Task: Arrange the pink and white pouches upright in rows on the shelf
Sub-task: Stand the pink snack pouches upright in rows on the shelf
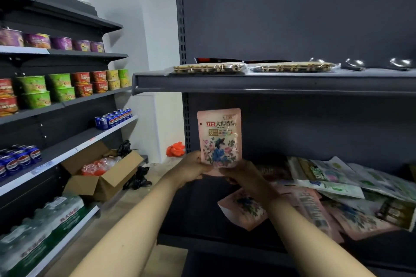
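Pink and floral, a flat plastic pouch with red and black lettering [219,138] stands upright in the air near the left end of the dark grey metal shelf [225,246], just in front of the shelf's back panel. Both hands hold it by its bottom edge: the left hand [193,167] pinches the lower left corner, the right hand [242,173] grips the lower right, fingers curled under the base. Whether the base already touches the shelf cannot be told, since the hands hide it.

Nearer the front edge of the same shelf, just beneath the right forearm, another pink floral pouch [244,208] lies flat. Toward the right end sits a loose heap of pink and white-and-green pouches [333,189], tumbled over one another, none upright.

No row appears to be started yet, so this pouch probably sets the line. It would do well to go down at the back left corner, base spread flat, printed face outward, square to the back panel. The pouch looks soft and likely to slump, so easing the fingers off one side at a time and leaning it lightly on the panel seems wise.

Above, the upper shelf's front edge [270,84] carries two flat clear-wrapped packs [209,67] and some shiny metal ladles [355,64].
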### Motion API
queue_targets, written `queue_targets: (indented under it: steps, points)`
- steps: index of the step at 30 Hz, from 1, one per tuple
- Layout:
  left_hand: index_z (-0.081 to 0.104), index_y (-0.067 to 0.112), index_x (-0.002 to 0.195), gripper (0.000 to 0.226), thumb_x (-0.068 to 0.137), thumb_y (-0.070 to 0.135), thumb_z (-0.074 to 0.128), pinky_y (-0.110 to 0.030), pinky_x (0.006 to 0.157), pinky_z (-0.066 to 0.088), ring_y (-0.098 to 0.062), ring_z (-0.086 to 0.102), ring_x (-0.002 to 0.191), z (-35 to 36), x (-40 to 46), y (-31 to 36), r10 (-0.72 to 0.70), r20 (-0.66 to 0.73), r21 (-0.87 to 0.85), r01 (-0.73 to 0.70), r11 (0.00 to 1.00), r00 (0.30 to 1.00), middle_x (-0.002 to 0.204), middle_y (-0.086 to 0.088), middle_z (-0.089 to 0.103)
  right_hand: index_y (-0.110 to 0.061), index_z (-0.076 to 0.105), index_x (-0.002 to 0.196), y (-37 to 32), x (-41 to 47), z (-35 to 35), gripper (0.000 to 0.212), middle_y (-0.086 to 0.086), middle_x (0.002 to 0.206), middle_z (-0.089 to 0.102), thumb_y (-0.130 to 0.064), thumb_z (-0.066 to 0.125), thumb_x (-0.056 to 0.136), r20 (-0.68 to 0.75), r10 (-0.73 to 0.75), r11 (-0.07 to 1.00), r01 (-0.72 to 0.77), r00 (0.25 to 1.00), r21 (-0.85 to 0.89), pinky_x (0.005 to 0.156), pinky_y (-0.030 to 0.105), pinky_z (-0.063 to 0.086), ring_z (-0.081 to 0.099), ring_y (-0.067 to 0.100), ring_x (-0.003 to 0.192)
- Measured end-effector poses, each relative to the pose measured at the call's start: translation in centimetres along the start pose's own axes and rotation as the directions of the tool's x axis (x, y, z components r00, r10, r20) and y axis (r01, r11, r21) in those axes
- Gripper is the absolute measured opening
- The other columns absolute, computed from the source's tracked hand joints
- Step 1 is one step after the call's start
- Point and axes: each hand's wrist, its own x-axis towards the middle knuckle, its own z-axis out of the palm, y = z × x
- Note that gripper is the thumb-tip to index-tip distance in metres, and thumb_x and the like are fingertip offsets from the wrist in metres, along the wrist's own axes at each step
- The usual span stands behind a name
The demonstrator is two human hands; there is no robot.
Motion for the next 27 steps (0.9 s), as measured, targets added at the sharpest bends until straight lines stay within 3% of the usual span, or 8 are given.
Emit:
queue_targets:
  steps: [2, 4, 6, 9, 13, 19, 24, 27]
  points:
    - [0.059, 0.025, 0.098, 0.019, 0.087, 0.01, 0.06, -0.026, 0.082, 0.05, -0.011, 0.061, 0.097, -0.1, 0.6, -0.9, 0.057, -0.053, 0.08, -0.053, 0.995, 0.997, 0.099, 0.006, 0.066, -0.013, 0.062, 0.112, 0.4, 1.3, 0.6, 0.028, 0.003, 0.095, 0.065, -0.026, 0.064, 0.087, -0.055, 0.039, 0.986, -0.047, 0.998, -0.158, 0.071, 0.029, 0.051, 0.062, 0.02, 0.089]
    - [0.059, 0.016, 0.112, 0.025, 0.086, 0.015, 0.061, -0.036, 0.094, 0.05, -0.016, 0.061, 0.107, 0.0, 1.4, -2.3, 0.097, -0.1, 0.172, -0.078, 0.982, 0.99, 0.113, 0.001, 0.066, -0.014, 0.056, 0.12, 0.9, 2.3, 1.3, 0.05, 0.005, 0.111, 0.065, -0.036, 0.068, 0.077, -0.113, 0.079, 0.974, -0.1, 0.99, -0.202, 0.087, 0.041, 0.053, 0.062, 0.026, 0.103]
    - [0.055, 0.012, 0.12, 0.032, 0.088, 0.016, 0.059, -0.037, 0.096, 0.048, -0.02, 0.058, 0.112, 0.3, 1.8, -3.3, 0.096, -0.156, 0.231, -0.058, 0.971, 0.983, 0.121, -0.004, 0.063, -0.013, 0.046, 0.126, 1.7, 3.2, 1.6, 0.065, 0.002, 0.119, 0.059, -0.04, 0.068, 0.072, -0.164, 0.121, 0.965, -0.155, 0.979, -0.212, 0.093, 0.044, 0.05, 0.059, 0.028, 0.112]
    - [0.051, 0.01, 0.122, 0.032, 0.091, 0.017, 0.055, -0.031, 0.09, 0.047, -0.022, 0.057, 0.112, 1.3, 2.3, -4.5, 0.118, -0.239, 0.277, -0.049, 0.96, 0.964, 0.125, -0.007, 0.061, -0.006, 0.039, 0.121, 2.8, 3.3, 2.3, 0.048, 0.0, 0.11, 0.05, -0.022, 0.065, 0.084, -0.248, 0.163, 0.967, -0.204, 0.955, -0.151, 0.083, 0.034, 0.047, 0.055, 0.024, 0.109]
    - [0.05, 0.012, 0.124, 0.032, 0.093, 0.018, 0.051, -0.023, 0.085, 0.041, -0.02, 0.056, 0.115, 2.1, 3.7, -6.6, 0.182, -0.283, 0.298, -0.094, 0.95, 0.942, 0.126, -0.004, 0.059, -0.016, 0.043, 0.105, 5.2, 4.5, 2.6, 0.038, 0.007, 0.111, 0.06, -0.03, 0.065, 0.077, -0.264, 0.126, 0.971, -0.173, 0.956, -0.164, 0.084, 0.044, 0.055, 0.061, 0.023, 0.102]
    - [0.055, 0.007, 0.12, 0.029, 0.092, 0.013, 0.053, -0.012, 0.073, 0.036, -0.015, 0.058, 0.104, 3.6, 4.8, -9.7, 0.245, -0.358, 0.257, -0.158, 0.953, 0.901, 0.117, -0.005, 0.063, -0.006, 0.043, 0.116, 6.5, 4.5, 2.2, 0.039, 0.006, 0.115, 0.056, -0.021, 0.065, 0.087, -0.267, 0.051, 0.94, -0.137, 0.962, -0.313, 0.08, 0.027, 0.042, 0.055, 0.022, 0.108]
    - [0.046, 0.011, 0.126, 0.037, 0.09, 0.009, 0.055, -0.021, 0.082, 0.043, -0.014, 0.059, 0.107, 3.8, 4.7, -10.7, 0.276, -0.393, 0.229, -0.197, 0.953, 0.877, 0.119, -0.001, 0.062, -0.008, 0.044, 0.123, 7.3, 3.8, 2.2, 0.045, 0.008, 0.12, 0.059, -0.026, 0.064, 0.088, -0.29, 0.02, 0.933, -0.122, 0.957, -0.337, 0.078, 0.026, 0.039, 0.056, 0.025, 0.111]
    - [0.049, 0.014, 0.125, 0.039, 0.087, 0.007, 0.057, -0.022, 0.086, 0.043, -0.014, 0.058, 0.108, 3.9, 4.9, -11.1, 0.329, -0.392, 0.282, -0.228, 0.932, 0.859, 0.118, -0.001, 0.058, -0.007, 0.046, 0.117, 7.6, 3.4, 2.1, 0.035, 0.006, 0.107, 0.062, -0.017, 0.063, 0.088, -0.361, -0.024, 0.946, -0.095, 0.932, -0.309, 0.078, 0.028, 0.044, 0.059, 0.024, 0.103]
